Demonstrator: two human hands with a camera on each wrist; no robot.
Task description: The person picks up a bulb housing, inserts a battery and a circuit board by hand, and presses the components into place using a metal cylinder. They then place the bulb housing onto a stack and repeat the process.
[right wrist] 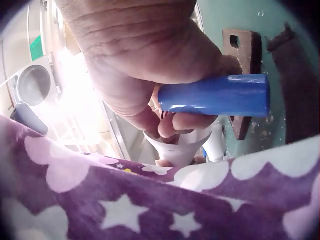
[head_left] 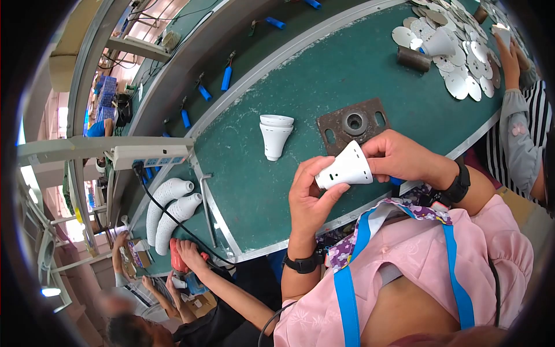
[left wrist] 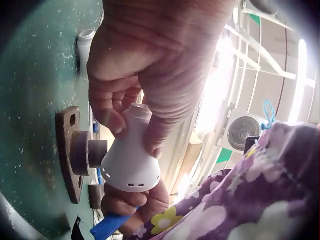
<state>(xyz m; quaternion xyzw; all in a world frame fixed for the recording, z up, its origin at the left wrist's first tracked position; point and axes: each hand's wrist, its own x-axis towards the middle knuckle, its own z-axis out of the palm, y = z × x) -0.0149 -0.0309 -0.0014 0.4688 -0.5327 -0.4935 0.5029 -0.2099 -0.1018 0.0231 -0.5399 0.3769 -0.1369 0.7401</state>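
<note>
In the head view my left hand (head_left: 309, 194) grips a white cone-shaped lamp housing (head_left: 346, 166) around its body, tilted, with small slots along its wide rim. At that wide end is my right hand (head_left: 402, 155). The right wrist view shows its fingertips inside the housing's mouth, while the same hand holds a blue cylindrical battery (right wrist: 215, 95) with thin wires at one end. Just beyond the hands, a brown metal plate (head_left: 377, 110) with a raised round socket lies on the bench. Two nested white housings (head_left: 276, 136) stand to its left.
On the green bench (head_left: 243, 191) a metal cylinder (head_left: 413, 59) lies near a pile of metal discs (head_left: 457, 87) at the right. Several blue batteries (head_left: 226, 78) lie along the shelf. White stacked housings (head_left: 167, 214) lie left. Other people's arms (head_left: 228, 295) work at both sides.
</note>
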